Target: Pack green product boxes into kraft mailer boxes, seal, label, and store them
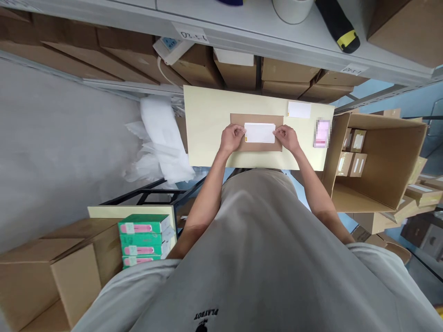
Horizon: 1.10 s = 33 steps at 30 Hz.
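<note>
A white label (pixel 259 133) is pinched at its left end between the thumb and fingers of the left hand (pixel 233 137) and at its right end by the right hand (pixel 286 137) in the same way. It is held over the middle of a brown cardboard piece (pixel 256 147); whether the two are touching cannot be told. The cardboard is set on a cream table (pixel 206 129), where a second label (pixel 299 109) is placed at the far right, and a pink item (pixel 322 133), blurred out, near the right end. Just right of the table, an open carton (pixel 391 161) is turned with its mouth toward the person; inside, at its left, at least four small boxes (pixel 357 140) are stacked, white strips seen on them. To the left of the table, white wrap (pixel 162 133) is heaped. At the near left, green boxes (pixel 141 240) are stacked beside another open carton (pixel 74 286), whose inside is only partly shown. At the far side, brown cartons (pixel 290 69) are lined up under a grey shelf (pixel 242 27), on which a black and yellow tool (pixel 337 25) is laid.
</note>
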### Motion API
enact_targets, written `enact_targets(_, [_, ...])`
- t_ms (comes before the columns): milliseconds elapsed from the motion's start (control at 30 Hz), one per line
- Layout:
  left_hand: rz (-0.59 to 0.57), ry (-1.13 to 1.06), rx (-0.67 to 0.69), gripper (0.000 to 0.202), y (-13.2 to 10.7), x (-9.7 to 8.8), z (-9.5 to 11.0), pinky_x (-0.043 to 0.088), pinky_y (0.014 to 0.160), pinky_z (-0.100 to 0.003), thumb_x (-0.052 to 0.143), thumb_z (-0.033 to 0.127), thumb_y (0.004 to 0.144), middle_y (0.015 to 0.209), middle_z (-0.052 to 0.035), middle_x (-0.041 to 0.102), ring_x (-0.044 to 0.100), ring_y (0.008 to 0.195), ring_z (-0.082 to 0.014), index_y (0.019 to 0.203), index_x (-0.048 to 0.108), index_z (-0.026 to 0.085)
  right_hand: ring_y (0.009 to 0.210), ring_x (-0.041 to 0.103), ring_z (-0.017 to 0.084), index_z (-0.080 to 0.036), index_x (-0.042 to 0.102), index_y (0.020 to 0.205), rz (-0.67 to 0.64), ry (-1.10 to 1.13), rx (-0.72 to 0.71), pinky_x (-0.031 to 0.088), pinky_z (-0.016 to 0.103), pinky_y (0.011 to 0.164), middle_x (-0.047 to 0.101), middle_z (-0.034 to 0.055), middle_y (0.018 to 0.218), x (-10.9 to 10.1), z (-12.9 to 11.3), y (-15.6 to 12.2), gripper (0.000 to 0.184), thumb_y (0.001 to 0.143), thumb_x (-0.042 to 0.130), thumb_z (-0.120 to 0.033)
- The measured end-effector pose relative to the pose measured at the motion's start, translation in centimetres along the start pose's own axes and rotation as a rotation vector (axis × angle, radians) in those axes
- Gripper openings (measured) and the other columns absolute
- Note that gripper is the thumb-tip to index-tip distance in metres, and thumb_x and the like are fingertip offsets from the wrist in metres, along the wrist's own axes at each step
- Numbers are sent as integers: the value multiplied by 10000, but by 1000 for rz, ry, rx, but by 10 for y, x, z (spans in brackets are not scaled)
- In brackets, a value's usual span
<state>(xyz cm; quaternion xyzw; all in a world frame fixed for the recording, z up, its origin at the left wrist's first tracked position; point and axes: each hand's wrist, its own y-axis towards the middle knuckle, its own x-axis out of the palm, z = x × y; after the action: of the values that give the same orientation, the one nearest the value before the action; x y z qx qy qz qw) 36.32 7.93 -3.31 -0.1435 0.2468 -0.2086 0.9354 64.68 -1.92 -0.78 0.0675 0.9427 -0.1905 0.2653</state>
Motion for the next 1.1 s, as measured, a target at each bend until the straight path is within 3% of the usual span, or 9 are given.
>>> enact_targets(267, [34, -4, 9, 150, 1, 4, -4, 604, 926, -385, 764, 309, 985, 1031, -69, 795, 694, 873, -208, 848, 749, 248, 878, 598, 266, -287, 652, 789, 17, -15, -15, 551, 464, 966, 687, 47, 870, 2, -2, -1, 400, 1010, 784, -594])
enact_targets(467, [33, -4, 21, 156, 1, 3, -3, 609, 930, -397, 785, 372, 968, 1025, -72, 801, 679, 865, -217, 873, 755, 251, 895, 597, 279, -298, 634, 783, 26, -31, -24, 550, 482, 1002, 663, 40, 836, 4, -2, -1, 413, 1016, 782, -606])
enact_targets(767, [42, -13, 23, 155, 0, 4, -3, 605, 923, -393, 778, 335, 988, 1049, -79, 795, 693, 871, -214, 865, 753, 244, 925, 600, 284, -296, 615, 779, 50, -22, -5, 549, 488, 1037, 660, 40, 853, 6, -4, -4, 333, 1012, 784, -465])
enact_targets(1100, [51, -22, 29, 204, -4, 3, 0, 577, 881, -362, 788, 399, 1003, 1013, -59, 751, 657, 852, -198, 874, 749, 246, 928, 593, 289, -293, 661, 823, 66, -62, -6, 544, 472, 1000, 621, 35, 834, 10, 2, -2, 391, 1049, 764, -596])
